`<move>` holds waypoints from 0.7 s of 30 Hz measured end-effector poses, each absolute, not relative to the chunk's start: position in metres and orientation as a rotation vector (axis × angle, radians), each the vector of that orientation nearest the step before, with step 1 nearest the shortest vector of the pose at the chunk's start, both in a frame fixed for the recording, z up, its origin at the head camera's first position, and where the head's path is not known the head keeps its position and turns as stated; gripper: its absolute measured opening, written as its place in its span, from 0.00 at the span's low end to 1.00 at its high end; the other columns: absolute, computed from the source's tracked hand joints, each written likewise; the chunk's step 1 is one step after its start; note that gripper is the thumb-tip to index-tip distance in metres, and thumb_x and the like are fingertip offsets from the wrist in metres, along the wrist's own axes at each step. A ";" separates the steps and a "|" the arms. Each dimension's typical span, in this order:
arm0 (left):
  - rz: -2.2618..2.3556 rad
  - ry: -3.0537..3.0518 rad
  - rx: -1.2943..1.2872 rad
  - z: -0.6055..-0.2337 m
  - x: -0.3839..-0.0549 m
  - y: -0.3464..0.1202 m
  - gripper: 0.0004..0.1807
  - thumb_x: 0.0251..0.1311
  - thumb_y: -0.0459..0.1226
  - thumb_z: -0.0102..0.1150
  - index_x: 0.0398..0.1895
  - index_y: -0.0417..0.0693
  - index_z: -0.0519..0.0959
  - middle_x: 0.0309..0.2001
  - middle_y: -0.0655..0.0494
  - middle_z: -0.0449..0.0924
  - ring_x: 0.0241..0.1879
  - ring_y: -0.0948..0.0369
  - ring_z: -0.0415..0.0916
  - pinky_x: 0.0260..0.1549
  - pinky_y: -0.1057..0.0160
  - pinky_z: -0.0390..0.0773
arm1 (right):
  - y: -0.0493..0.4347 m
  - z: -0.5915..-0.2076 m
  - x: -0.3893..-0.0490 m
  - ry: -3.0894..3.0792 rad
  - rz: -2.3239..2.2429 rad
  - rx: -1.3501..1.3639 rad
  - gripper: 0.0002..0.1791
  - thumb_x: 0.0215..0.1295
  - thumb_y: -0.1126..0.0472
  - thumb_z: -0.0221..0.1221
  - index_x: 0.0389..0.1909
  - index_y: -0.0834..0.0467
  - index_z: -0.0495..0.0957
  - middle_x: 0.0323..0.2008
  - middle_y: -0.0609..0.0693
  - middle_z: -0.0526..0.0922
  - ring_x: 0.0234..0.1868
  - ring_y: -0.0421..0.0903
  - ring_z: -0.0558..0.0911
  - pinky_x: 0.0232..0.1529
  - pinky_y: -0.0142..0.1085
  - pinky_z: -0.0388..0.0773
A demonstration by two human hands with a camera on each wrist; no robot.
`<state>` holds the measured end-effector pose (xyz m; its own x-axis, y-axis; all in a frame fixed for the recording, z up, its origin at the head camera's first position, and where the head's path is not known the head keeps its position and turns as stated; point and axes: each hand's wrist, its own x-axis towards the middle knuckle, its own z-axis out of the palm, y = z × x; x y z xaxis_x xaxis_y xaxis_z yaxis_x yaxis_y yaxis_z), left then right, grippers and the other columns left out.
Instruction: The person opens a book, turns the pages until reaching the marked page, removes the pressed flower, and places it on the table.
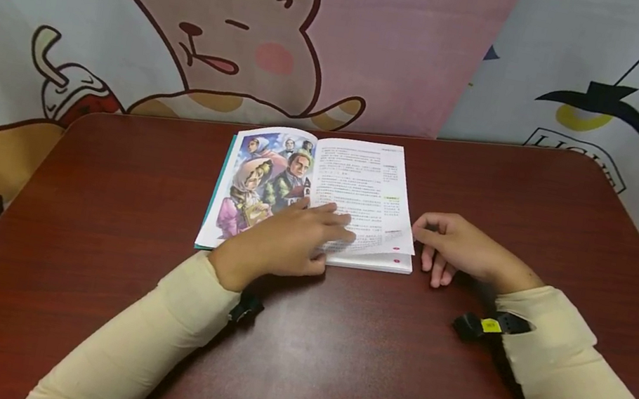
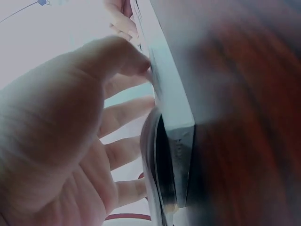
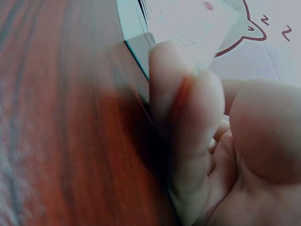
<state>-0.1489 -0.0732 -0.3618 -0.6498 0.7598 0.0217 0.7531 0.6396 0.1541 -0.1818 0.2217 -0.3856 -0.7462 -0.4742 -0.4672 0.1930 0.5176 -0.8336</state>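
An open book (image 1: 364, 164) lies on the table, a colour illustration of several people on its left page (image 1: 257, 188) and printed text on its right. My left hand (image 1: 293, 238) rests across the lower middle of the book with its fingers spread over the text page. From below, the left wrist view shows the thumb (image 2: 127, 61) at the book's lower edge. My right hand (image 1: 455, 248) is at the book's right edge, where thumb and index finger pinch the side of the top page (image 1: 386, 236). That page's lower corner stands slightly off the sheets beneath. The other right fingers hang loosely curled.
The dark red wooden table (image 1: 327, 372) extends around the book on every side. Behind its far edge hangs a cartoon-printed backdrop (image 1: 386, 40). Black straps with small devices sit at both wrists, such as the right wrist device (image 1: 469, 326).
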 end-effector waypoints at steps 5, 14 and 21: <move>0.212 2.833 1.319 -0.364 -0.150 -0.073 0.19 0.60 0.42 0.53 0.56 0.56 0.75 0.61 0.57 0.71 0.63 0.52 0.65 0.58 0.43 0.64 | 0.221 -0.385 -0.182 2.084 -1.247 -0.220 0.18 0.69 0.49 0.46 0.46 0.60 0.69 0.18 0.56 0.75 0.12 0.52 0.79 0.15 0.47 0.76; 0.176 2.856 1.292 -0.363 -0.149 -0.073 0.19 0.63 0.42 0.49 0.58 0.53 0.74 0.61 0.57 0.71 0.63 0.53 0.66 0.59 0.46 0.65 | 0.219 -0.388 -0.181 2.184 -1.181 -0.268 0.23 0.54 0.46 0.62 0.38 0.60 0.70 0.17 0.55 0.75 0.11 0.52 0.79 0.13 0.46 0.76; 0.135 2.959 1.265 -0.364 -0.151 -0.074 0.24 0.64 0.45 0.49 0.63 0.54 0.67 0.63 0.54 0.69 0.62 0.55 0.66 0.59 0.46 0.65 | 0.218 -0.387 -0.179 2.185 -1.197 -0.276 0.22 0.53 0.49 0.65 0.35 0.62 0.69 0.15 0.53 0.74 0.11 0.50 0.79 0.13 0.47 0.75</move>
